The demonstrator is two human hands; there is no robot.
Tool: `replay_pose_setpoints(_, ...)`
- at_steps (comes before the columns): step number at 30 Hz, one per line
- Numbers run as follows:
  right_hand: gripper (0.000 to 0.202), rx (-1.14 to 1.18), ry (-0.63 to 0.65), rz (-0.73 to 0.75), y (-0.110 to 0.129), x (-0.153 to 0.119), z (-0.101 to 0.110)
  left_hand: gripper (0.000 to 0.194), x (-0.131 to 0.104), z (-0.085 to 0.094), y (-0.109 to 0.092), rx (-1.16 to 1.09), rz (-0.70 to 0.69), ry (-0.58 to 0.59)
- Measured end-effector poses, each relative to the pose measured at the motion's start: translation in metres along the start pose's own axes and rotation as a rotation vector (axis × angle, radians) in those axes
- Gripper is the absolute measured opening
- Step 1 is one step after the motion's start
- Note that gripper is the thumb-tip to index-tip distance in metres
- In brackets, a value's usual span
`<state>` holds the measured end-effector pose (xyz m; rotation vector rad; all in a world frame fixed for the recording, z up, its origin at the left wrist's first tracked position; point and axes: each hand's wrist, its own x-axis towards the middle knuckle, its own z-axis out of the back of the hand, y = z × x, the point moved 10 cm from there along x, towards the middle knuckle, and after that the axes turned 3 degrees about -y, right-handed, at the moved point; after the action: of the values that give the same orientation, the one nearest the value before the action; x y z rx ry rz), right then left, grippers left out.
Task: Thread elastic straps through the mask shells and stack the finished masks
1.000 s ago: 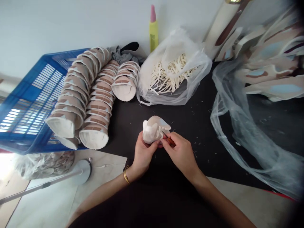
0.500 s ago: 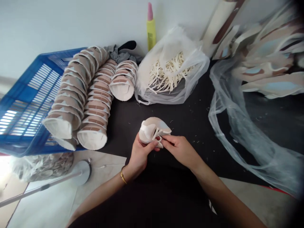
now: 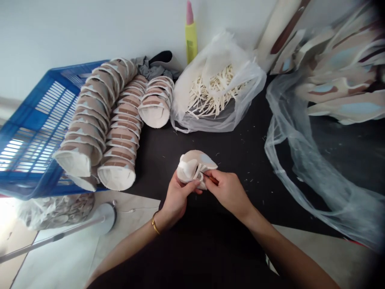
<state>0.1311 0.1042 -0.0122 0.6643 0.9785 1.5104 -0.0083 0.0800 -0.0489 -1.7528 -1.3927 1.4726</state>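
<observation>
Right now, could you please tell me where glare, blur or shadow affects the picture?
Head view: glare whitens the far left edge below the blue crate; head view: the pieces at upper right look smeared, and the right corners darken; head view: the held piece is clearer, though the right hand partly hides the brown tool.

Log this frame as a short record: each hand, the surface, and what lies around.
left hand: holds a tan-and-white shoe upper
right hand: grips an orange-handled tool at the upper's lacing
surface: black tabletop
behind: plastic bag of cream strips; yellow bottle
left side: stacked pieces, blue basket
right side: clear plastic, more pieces
</observation>
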Motion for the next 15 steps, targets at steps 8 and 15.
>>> replay_pose_setpoints(8, 0.017, -0.316, -0.234, 0.03, 0.003, -0.004, 0.008, 0.048, -0.003, 0.0, 0.0, -0.017, 0.011, -0.033)
replay_pose_setpoints(15, 0.023, 0.003, -0.166, 0.055, 0.006, -0.004, 0.037, 0.045, 0.003, 0.006, 0.0, -0.075, 0.049, -0.016)
